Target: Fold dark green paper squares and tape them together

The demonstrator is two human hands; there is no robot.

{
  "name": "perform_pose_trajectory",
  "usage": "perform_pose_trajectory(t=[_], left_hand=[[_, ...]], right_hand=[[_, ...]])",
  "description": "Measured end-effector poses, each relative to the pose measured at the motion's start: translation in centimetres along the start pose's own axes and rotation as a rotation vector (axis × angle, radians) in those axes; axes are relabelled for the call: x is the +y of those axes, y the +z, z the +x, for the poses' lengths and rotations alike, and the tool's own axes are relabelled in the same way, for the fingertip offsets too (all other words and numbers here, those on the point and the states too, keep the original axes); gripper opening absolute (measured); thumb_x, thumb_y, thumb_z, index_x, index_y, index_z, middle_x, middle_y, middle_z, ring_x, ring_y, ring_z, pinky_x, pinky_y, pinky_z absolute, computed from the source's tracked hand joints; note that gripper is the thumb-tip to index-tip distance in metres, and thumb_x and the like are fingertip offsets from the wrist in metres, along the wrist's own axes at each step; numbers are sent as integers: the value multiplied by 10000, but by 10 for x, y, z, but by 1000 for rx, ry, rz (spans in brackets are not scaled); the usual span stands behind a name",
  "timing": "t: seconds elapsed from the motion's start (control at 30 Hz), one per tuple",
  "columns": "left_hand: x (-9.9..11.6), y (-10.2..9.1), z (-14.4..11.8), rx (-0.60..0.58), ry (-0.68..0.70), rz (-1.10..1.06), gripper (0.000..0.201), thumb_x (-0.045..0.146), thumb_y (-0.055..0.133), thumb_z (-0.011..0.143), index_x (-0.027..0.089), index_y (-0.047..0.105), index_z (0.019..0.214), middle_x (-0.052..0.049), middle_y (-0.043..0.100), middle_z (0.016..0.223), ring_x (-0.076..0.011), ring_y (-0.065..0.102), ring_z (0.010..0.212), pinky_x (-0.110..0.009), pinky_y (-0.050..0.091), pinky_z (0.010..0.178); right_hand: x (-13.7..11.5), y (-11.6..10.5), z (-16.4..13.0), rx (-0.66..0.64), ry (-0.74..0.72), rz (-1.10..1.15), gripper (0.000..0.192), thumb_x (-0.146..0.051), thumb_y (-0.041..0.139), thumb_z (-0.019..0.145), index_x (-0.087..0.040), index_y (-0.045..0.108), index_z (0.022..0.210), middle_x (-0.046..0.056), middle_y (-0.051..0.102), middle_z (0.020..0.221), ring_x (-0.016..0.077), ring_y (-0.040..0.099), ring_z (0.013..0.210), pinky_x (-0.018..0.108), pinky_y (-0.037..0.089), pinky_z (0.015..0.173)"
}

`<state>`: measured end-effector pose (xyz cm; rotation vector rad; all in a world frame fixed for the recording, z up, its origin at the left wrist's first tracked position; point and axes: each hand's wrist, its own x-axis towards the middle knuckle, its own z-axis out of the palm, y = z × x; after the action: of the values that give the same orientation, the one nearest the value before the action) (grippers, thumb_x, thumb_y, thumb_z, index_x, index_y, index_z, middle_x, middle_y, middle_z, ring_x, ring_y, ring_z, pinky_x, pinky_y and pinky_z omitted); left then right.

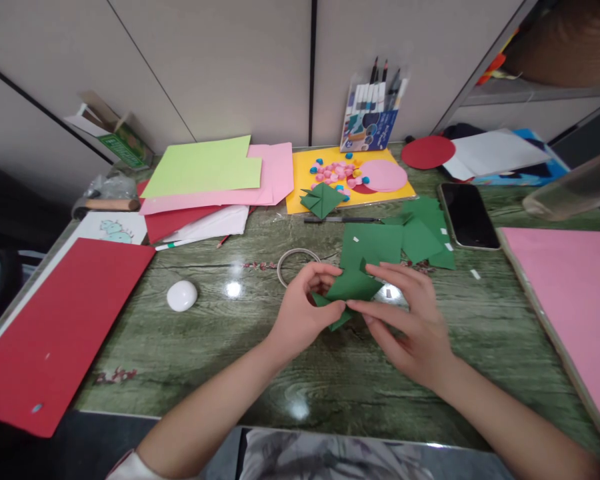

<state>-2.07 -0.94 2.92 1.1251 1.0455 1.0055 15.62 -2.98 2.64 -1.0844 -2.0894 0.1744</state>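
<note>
Both hands hold a folded piece of green paper (351, 288) above the middle of the green table (215, 340). My left hand (303, 312) pinches its left side with thumb and fingers. My right hand (405, 313) grips its right side, thumb underneath. Flat green paper pieces (395, 240) lie just behind the hands. A finished green folded shape (323, 199) rests on the yellow sheet (300, 180) further back.
A tape ring (296, 260) and a white egg-shaped object (182, 295) lie to the left. Red card (55, 327) covers the left edge, pink card (575, 300) the right. A phone (467, 215), stacked coloured papers (210, 177) and a pen pack (370, 117) sit behind.
</note>
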Motion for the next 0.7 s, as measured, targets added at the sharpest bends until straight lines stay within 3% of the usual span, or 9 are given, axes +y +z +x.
perform_pose_trajectory(t=[0.37, 0.7], left_hand=[[-1, 0, 2, 21, -13, 0, 429, 66, 656, 637, 220, 512, 1011, 34, 520, 772, -95, 503, 717, -226, 392, 666], [-4, 3, 5, 78, -19, 53, 392, 74, 655, 615, 199, 476, 941, 46, 508, 724, -90, 495, 660, -232, 406, 646]], right_hand=[[0, 0, 0, 20, 8, -2, 303, -46, 586, 703, -232, 668, 928, 94, 481, 1251, 296, 446, 1166, 503, 371, 946], [-1, 4, -5, 45, -21, -154, 342, -64, 584, 712, -275, 663, 969, 52, 522, 1267, 288, 460, 1171, 508, 340, 953]])
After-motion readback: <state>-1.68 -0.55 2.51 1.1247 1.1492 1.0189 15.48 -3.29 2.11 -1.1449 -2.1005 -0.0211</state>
